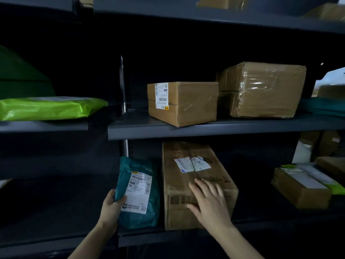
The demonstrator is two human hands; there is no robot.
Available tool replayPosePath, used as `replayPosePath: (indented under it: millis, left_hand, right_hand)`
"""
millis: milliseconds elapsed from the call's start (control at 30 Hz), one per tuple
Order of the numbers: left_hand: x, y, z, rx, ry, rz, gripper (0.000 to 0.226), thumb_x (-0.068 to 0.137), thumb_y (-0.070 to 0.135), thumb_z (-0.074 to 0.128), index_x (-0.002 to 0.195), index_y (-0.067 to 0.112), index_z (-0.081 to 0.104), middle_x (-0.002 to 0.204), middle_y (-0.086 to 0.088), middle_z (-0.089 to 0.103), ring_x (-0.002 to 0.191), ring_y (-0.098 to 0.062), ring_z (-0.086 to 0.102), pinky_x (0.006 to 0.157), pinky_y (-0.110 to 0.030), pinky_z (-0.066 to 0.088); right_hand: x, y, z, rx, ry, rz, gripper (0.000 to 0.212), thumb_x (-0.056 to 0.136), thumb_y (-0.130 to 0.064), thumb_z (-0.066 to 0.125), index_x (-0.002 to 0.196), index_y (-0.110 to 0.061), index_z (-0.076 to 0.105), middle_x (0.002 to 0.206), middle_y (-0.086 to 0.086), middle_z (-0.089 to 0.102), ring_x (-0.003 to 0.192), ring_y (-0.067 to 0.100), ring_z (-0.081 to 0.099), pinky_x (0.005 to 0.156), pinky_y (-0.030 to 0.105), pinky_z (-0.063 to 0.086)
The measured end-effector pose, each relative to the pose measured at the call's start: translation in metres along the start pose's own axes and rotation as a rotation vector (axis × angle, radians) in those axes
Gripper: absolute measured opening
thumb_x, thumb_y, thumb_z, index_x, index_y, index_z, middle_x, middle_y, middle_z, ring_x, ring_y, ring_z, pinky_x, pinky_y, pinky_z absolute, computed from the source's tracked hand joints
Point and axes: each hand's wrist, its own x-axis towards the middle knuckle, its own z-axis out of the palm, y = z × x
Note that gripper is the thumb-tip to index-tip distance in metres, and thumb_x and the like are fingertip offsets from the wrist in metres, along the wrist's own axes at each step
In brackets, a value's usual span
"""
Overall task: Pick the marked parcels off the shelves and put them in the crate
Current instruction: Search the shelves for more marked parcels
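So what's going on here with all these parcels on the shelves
A person is picking parcels from dark metal shelving. The left hand grips a teal mailer bag with a white label, held upright at the lower shelf. The right hand lies open on a long cardboard box beside it. Two taped boxes sit untouched on the shelf above. No crate is in view.

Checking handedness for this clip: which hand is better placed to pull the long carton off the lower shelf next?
Right, probably. The right hand lies open on the long carton's front top edge, while the left hand is occupied gripping the teal mailer beside it. The carton looks bulky, so one hand may not suffice.
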Motion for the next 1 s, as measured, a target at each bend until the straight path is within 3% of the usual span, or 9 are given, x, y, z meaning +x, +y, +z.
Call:
replayPosePath:
  millis: [100,233,433,567,667,733,800,867,1000]
  left_hand:
    - [0.000,0.000,-0.002,0.008,0.008,-0.013,0.020,0.091,-0.008,0.047,0.084,0.011,0.050,0.080,-0.012,0.060,0.067,-0.026,0.057,0.056,-0.036,0.047]
    - [0.000,-0.001,0.000,0.005,0.005,-0.036,0.018,0.091,-0.007,0.047,0.087,0.010,0.051,0.081,-0.014,0.060,0.067,-0.028,0.057,0.058,-0.037,0.048]
    - [-0.002,-0.006,0.009,-0.003,-0.022,-0.072,0.016,0.091,-0.007,0.048,0.088,0.009,0.052,0.082,-0.015,0.061,0.068,-0.028,0.059,0.057,-0.037,0.050]
    - [-0.007,-0.005,0.012,0.008,-0.022,-0.048,0.018,0.091,-0.007,0.048,0.088,0.010,0.053,0.081,-0.011,0.062,0.068,-0.025,0.059,0.056,-0.035,0.049]
    - [-0.011,-0.005,0.012,-0.017,-0.029,-0.035,0.018,0.091,-0.007,0.047,0.087,0.010,0.052,0.079,-0.009,0.061,0.067,-0.023,0.058,0.055,-0.034,0.049]
    - [-0.014,-0.006,0.013,-0.050,-0.032,-0.034,0.017,0.091,-0.006,0.049,0.087,0.010,0.052,0.079,-0.010,0.062,0.067,-0.023,0.058,0.057,-0.035,0.051]
    - [-0.018,-0.008,0.014,-0.095,-0.023,-0.040,0.016,0.090,-0.005,0.050,0.089,0.010,0.053,0.081,-0.011,0.064,0.070,-0.026,0.061,0.064,-0.039,0.052]
    - [-0.022,-0.011,0.014,-0.111,-0.018,-0.048,0.015,0.090,-0.006,0.050,0.090,0.009,0.053,0.082,-0.012,0.066,0.071,-0.027,0.063,0.065,-0.040,0.053]
    - [-0.019,-0.021,0.012,0.051,-0.048,-0.045,0.013,0.092,-0.003,0.050,0.091,0.009,0.052,0.084,-0.010,0.068,0.067,-0.019,0.066,0.056,-0.031,0.054]
  right_hand:
    - [0.011,0.004,0.003,0.026,-0.115,0.033,0.066,0.054,-0.053,0.083,0.112,-0.025,0.067,0.112,-0.002,0.069,0.104,0.019,0.066,0.089,0.042,0.051]
    - [0.009,0.026,0.013,0.076,-0.206,0.060,0.063,0.084,-0.051,0.058,0.139,-0.029,0.040,0.145,-0.004,0.043,0.136,0.018,0.036,0.114,0.041,0.021]
    - [0.006,0.068,0.009,0.035,-0.212,0.149,0.061,0.086,-0.049,0.056,0.141,-0.028,0.038,0.146,-0.004,0.041,0.136,0.017,0.035,0.115,0.039,0.019]
    - [0.010,0.062,0.000,-0.021,-0.231,0.161,0.064,0.086,-0.046,0.057,0.143,-0.027,0.034,0.152,-0.002,0.031,0.142,0.017,0.023,0.119,0.040,0.007]
    - [0.003,0.020,-0.002,0.097,-0.053,0.066,0.057,0.069,-0.031,0.079,0.121,-0.015,0.062,0.133,0.008,0.057,0.124,0.024,0.053,0.108,0.044,0.032]
    - [-0.007,-0.016,0.004,0.241,-0.004,-0.058,0.048,0.073,-0.030,0.075,0.117,-0.015,0.064,0.123,0.002,0.063,0.112,0.019,0.062,0.098,0.035,0.046]
    - [-0.008,-0.049,0.015,0.537,-0.194,0.021,0.055,0.089,-0.035,0.056,0.139,-0.015,0.042,0.140,-0.002,0.046,0.129,0.015,0.046,0.107,0.027,0.037]
    - [-0.002,-0.072,0.030,0.823,-0.474,0.264,0.069,0.093,-0.043,0.048,0.150,-0.022,0.014,0.150,-0.004,0.027,0.140,0.015,0.028,0.113,0.028,0.027]
    - [0.015,-0.095,0.058,0.917,-0.573,0.468,0.068,0.093,-0.032,0.053,0.149,-0.019,0.018,0.144,0.005,0.036,0.130,0.018,0.040,0.100,0.020,0.033]
